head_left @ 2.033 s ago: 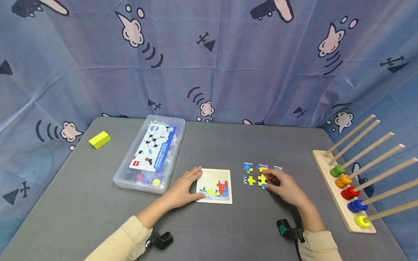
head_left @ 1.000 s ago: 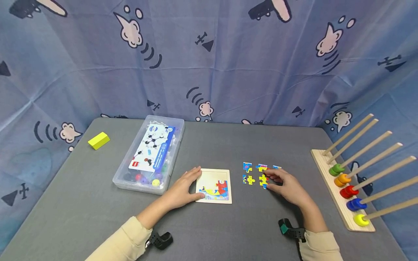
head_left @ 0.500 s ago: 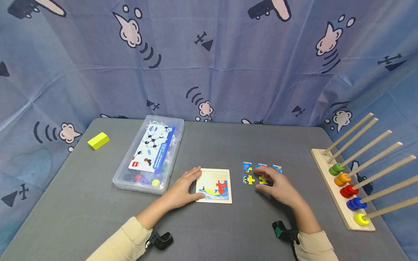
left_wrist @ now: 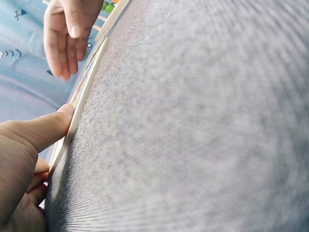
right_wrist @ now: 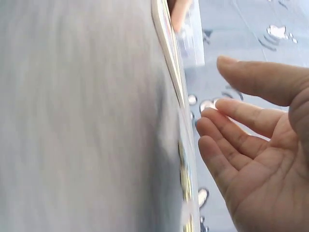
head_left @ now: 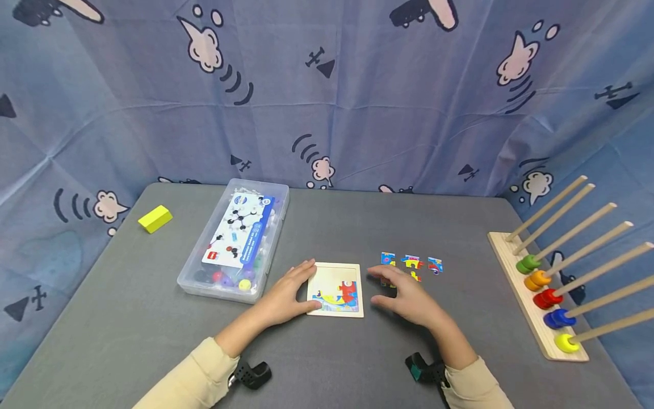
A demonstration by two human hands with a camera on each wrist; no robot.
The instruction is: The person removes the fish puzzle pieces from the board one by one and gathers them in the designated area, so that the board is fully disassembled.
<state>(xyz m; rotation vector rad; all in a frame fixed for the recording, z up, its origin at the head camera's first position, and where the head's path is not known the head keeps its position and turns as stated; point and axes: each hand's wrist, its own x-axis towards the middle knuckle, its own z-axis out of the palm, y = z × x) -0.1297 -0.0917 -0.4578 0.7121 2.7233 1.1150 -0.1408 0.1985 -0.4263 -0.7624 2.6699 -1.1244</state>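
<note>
My left hand (head_left: pixel 286 298) holds a small wooden puzzle tray (head_left: pixel 327 275) by its left side, thumb at the lower corner and fingers at the upper. In the left wrist view the thumb presses the tray's rim (left_wrist: pixel 79 107). Joined blue, yellow and red pieces (head_left: pixel 339 301) fill the tray's lower part. My right hand (head_left: pixel 409 298) hovers just right of the tray, thumb and fingers apart with nothing between them, as the right wrist view also shows. Beneath and behind it lie loose jigsaw pieces (head_left: pixel 411 262) in two rows; the hand partly hides the nearer row.
Left of the tray is a clear plastic molecular model kit box (head_left: pixel 237 238). A yellow block (head_left: pixel 155 219) lies farther left. A wooden peg rack (head_left: pixel 536 301) with coloured rings stands at the right, its pegs leaning outward. A patterned blue curtain (head_left: pixel 327 102) hangs behind the grey table.
My right hand has let go of a yellow piece in the nearer row and moved left towards the tray. The left hand and the tray have stayed put.
</note>
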